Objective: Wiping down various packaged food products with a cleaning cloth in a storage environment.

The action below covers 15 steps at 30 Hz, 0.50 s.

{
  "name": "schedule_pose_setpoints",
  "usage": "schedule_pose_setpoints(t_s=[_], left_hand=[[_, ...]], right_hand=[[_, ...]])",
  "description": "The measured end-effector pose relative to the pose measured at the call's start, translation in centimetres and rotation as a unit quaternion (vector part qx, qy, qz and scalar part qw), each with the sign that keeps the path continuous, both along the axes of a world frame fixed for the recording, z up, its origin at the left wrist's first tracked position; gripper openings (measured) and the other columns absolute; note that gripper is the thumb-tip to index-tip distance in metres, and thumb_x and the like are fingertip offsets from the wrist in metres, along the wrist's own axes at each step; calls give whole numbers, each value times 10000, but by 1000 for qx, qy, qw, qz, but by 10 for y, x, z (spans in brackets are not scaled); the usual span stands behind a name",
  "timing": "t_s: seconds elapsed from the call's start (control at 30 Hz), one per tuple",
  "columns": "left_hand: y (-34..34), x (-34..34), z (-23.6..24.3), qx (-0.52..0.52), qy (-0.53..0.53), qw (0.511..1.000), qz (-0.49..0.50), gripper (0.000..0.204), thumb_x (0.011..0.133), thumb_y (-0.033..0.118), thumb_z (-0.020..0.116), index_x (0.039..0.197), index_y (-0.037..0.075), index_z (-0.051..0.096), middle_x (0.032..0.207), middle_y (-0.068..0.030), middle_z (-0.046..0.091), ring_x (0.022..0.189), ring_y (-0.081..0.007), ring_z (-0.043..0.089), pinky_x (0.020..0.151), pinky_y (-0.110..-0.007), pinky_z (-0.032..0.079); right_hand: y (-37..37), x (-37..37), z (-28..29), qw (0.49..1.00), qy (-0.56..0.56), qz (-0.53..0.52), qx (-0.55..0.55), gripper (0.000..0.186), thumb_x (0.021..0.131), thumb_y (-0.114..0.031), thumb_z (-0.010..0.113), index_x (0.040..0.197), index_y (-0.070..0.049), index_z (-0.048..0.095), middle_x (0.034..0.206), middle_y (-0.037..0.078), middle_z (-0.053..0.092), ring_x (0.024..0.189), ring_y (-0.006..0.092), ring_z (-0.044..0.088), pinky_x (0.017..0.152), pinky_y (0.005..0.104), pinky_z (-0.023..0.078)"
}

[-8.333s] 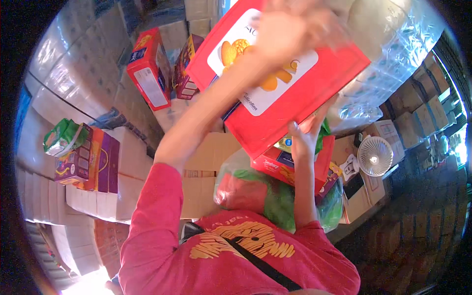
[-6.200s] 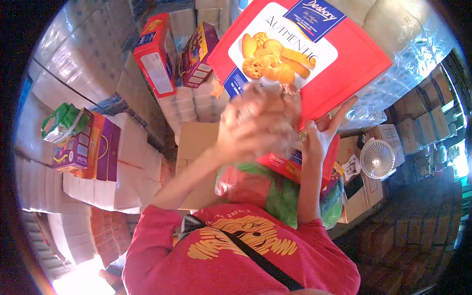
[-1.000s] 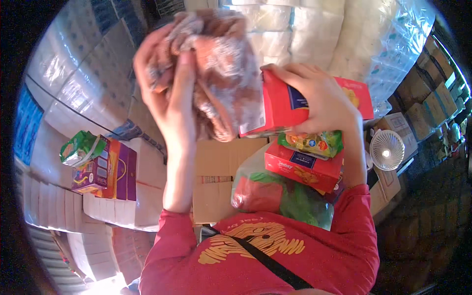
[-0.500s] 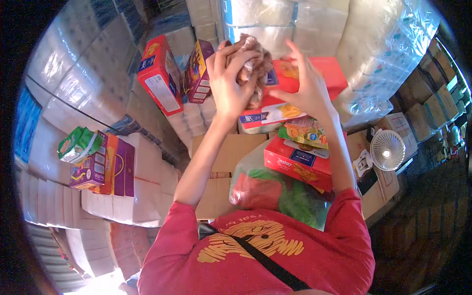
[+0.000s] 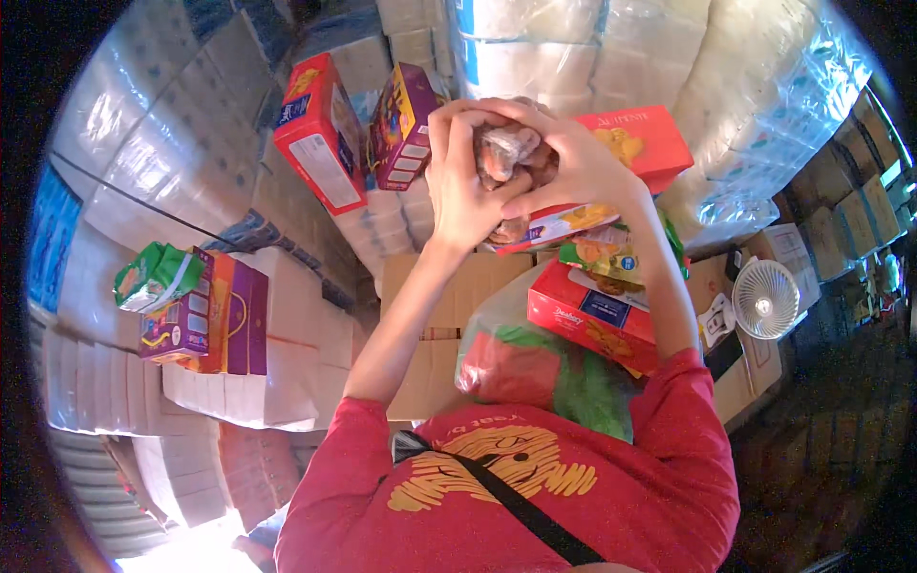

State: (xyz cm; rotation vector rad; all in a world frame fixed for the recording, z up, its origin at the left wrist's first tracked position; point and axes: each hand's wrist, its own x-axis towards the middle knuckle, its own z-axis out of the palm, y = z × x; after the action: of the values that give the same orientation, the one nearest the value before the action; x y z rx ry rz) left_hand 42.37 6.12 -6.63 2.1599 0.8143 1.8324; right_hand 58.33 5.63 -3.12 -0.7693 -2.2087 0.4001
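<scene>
A crinkled clear plastic bag of brown pieces (image 5: 509,153) is held up in front of me between both hands; what the pieces are I cannot make out. My left hand (image 5: 458,186) grips its left side with the fingers curled over. From the other side my right hand (image 5: 580,164) wraps round it, thumb across the front. Behind and below the right hand lies a large red biscuit box (image 5: 659,143), partly covered. A yellow-green snack packet (image 5: 600,258) rests by my right forearm, above another red box (image 5: 592,313). Left of my hands stand a purple box (image 5: 403,124) and a red box (image 5: 325,143).
Below the hands are a brown cardboard box (image 5: 415,377) and a clear bag with red and green contents (image 5: 521,372). At left, a green packet (image 5: 158,277) and purple boxes (image 5: 250,320) sit on white wrapped packs. A white fan (image 5: 764,298) stands at right. Tall wrapped stacks (image 5: 535,72) rise behind.
My right hand, held apart with fingers spread before, has come in and closed on the bag of brown pieces. The bag has shifted slightly down and right with my left hand.
</scene>
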Motion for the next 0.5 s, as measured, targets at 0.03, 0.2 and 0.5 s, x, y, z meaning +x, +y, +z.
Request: schedule_pose_setpoints(t_s=[0.03, 0.2, 0.5], left_hand=[[-1, 1, -3, -19, 24, 999, 17, 522, 547, 101, 700, 1017, 90, 474, 1094, -127, 445, 923, -325, 536, 743, -418, 470], [11, 5, -19, 11, -119, 992, -33, 706, 508, 106, 742, 1080, -17, 347, 1030, -134, 375, 942, -303, 447, 808, -391, 413], [-13, 5, 1, -10, -25, 993, -111, 627, 543, 114, 733, 1095, 11, 453, 1059, -151, 469, 976, -316, 475, 847, -392, 400]], right_hand=[[0, 2, -4, 1000, 0, -2, -4, 916, 537, -402, 798, 1324, -169, 393, 1175, 135, 498, 1074, 352, 473, 930, 423, 384], [-23, -10, 1, 990, -52, -82, 99, 885, 515, -402, 810, 1283, -173, 433, 1111, 145, 503, 1052, 354, 478, 890, 429, 419], [-28, 3, -16, 978, -4, -161, 133, 549, 614, -118, 697, 1133, -165, 523, 1057, 106, 551, 935, 338, 566, 783, 389, 475]])
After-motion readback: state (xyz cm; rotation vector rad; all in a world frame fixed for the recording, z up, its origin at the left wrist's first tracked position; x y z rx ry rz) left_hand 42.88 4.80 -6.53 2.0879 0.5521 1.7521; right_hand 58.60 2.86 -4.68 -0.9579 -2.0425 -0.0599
